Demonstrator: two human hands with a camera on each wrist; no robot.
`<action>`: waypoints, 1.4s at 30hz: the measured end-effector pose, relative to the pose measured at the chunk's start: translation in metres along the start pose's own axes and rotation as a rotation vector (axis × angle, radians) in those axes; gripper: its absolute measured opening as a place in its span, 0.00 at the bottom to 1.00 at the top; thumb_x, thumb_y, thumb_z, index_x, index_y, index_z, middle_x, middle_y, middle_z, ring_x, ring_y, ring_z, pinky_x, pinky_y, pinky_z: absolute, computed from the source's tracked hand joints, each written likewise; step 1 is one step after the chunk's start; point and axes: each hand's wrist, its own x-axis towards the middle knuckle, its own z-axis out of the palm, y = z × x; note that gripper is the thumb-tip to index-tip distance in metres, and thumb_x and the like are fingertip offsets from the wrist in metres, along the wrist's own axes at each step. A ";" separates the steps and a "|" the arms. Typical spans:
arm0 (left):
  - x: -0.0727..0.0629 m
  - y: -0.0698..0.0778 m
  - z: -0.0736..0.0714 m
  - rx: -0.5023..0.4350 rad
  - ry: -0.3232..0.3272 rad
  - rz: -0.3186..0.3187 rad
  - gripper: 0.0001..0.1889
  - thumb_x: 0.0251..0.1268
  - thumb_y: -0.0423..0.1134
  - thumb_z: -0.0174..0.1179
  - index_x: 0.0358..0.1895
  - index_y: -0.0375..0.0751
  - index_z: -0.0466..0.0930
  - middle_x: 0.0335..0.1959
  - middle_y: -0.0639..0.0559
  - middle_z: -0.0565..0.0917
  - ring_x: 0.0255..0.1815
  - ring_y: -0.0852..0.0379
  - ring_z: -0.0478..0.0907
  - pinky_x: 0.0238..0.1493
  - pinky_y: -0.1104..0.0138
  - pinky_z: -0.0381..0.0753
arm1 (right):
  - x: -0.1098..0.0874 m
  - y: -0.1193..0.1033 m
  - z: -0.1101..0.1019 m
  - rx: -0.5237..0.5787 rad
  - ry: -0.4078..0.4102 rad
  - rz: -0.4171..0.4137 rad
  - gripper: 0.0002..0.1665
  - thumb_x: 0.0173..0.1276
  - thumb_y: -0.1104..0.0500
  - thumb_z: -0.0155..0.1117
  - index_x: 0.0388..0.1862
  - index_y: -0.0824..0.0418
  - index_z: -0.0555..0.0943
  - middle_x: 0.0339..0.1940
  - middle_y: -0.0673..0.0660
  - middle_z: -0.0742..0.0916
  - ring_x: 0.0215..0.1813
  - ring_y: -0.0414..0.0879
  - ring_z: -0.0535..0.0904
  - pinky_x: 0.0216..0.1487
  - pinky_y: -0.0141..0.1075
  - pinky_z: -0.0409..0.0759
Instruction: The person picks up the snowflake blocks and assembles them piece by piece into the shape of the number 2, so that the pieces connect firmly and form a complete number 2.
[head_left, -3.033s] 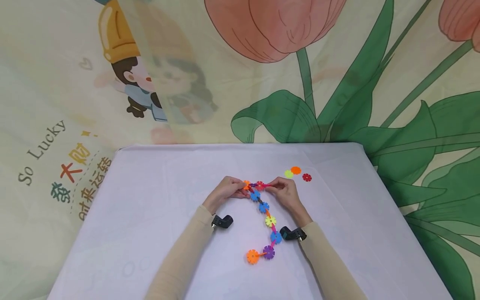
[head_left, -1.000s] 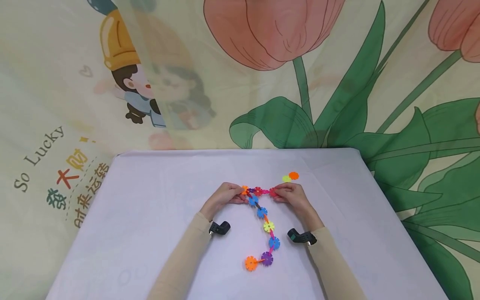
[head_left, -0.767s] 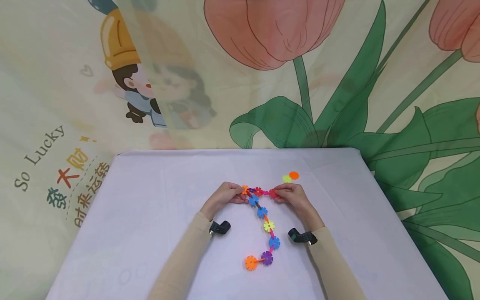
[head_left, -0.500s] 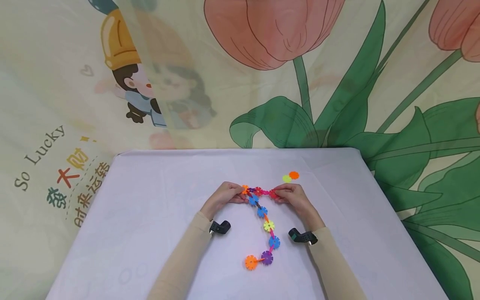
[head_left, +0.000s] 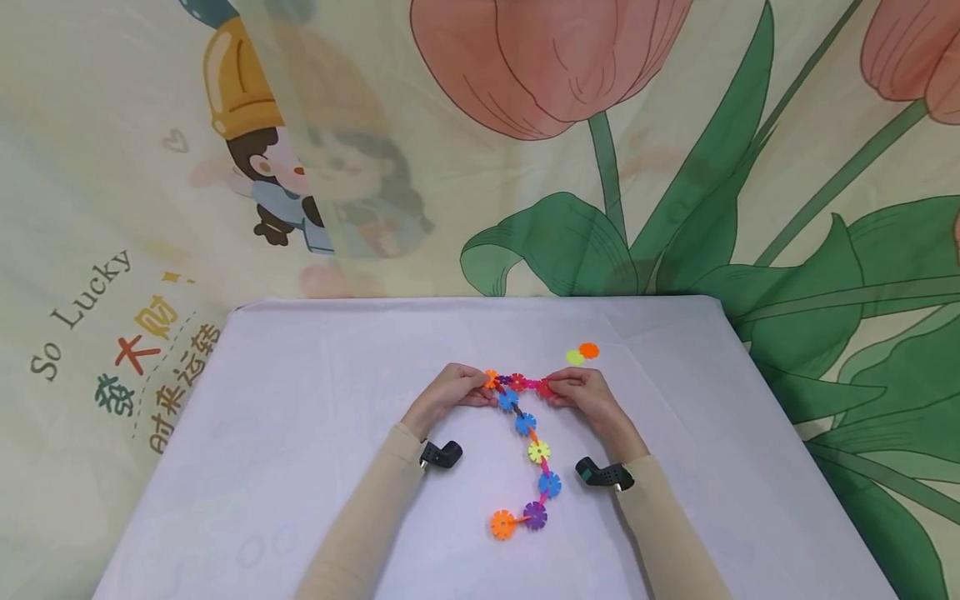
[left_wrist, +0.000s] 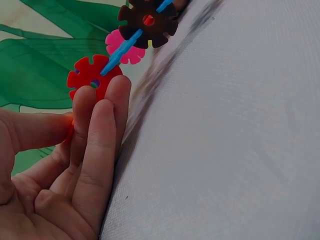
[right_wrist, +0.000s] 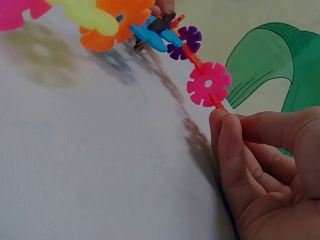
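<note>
A chain of notched, flower-shaped plastic discs (head_left: 550,483) curves down the white table, its pieces slotted edge to edge in several colours. At its far end, my left hand (head_left: 448,392) pinches an orange disc (head_left: 491,379) between thumb and fingers. A red disc (left_wrist: 80,75) linked to a blue one shows just above those fingertips in the left wrist view. My right hand (head_left: 594,402) pinches the edge of a red disc (head_left: 543,389), mostly covered by the fingers. That disc meets a pink disc (right_wrist: 197,87) at the chain's tip. An orange disc (head_left: 502,525) ends the near side.
Two loose discs, yellow-green (head_left: 575,357) and orange (head_left: 589,351), lie on the table just beyond my right hand. A printed cloth (head_left: 555,242) hangs behind the table's back edge. Black wrist cameras (head_left: 442,454) sit on both sleeves.
Three seconds ago a red disc lay loose at the right; it is gone from there, and my right hand now holds a red disc against the pink one. Over the last second, almost nothing moves.
</note>
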 end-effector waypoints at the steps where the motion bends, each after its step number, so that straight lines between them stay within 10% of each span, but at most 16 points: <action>1: 0.000 0.000 0.000 0.000 -0.002 0.004 0.13 0.73 0.30 0.52 0.46 0.21 0.80 0.28 0.42 0.85 0.34 0.52 0.87 0.40 0.65 0.84 | 0.000 0.000 0.000 0.006 0.004 -0.004 0.16 0.70 0.63 0.64 0.52 0.72 0.81 0.39 0.60 0.88 0.32 0.45 0.86 0.38 0.31 0.83; 36: 0.005 0.002 0.007 0.035 0.091 -0.085 0.11 0.73 0.30 0.54 0.46 0.22 0.81 0.23 0.45 0.84 0.27 0.57 0.85 0.35 0.68 0.84 | 0.005 0.014 0.005 0.086 0.018 -0.318 0.06 0.65 0.71 0.66 0.40 0.72 0.86 0.31 0.58 0.88 0.26 0.43 0.84 0.31 0.30 0.83; 42: 0.005 0.005 0.007 0.050 0.086 -0.092 0.12 0.73 0.31 0.54 0.47 0.24 0.82 0.25 0.44 0.85 0.29 0.56 0.85 0.37 0.67 0.84 | 0.005 0.009 0.007 0.031 0.048 -0.251 0.10 0.66 0.70 0.65 0.44 0.76 0.84 0.34 0.61 0.88 0.28 0.43 0.84 0.33 0.29 0.83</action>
